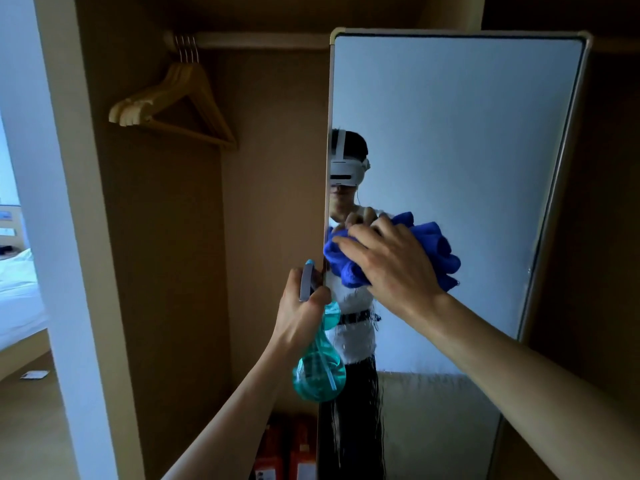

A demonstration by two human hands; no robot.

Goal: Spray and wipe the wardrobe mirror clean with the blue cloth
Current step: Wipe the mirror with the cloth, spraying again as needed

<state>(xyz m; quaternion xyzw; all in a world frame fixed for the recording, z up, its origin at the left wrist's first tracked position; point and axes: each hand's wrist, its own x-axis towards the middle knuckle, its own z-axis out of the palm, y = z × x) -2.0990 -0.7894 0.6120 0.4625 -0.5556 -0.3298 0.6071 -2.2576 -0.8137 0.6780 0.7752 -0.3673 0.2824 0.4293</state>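
One translucent teal spray bottle [318, 370]

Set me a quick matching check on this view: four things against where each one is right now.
Things:
1. blue cloth
2. spray bottle
3. wooden hangers
4. orange boxes

Places:
A. hanging on the rail, upper left
B. held in the left hand by the left edge of the mirror
C. low in the wardrobe, at the picture's bottom edge
D. pressed to the mirror under the right hand

Pairs: 1-D, 2-B, 3-A, 4-C
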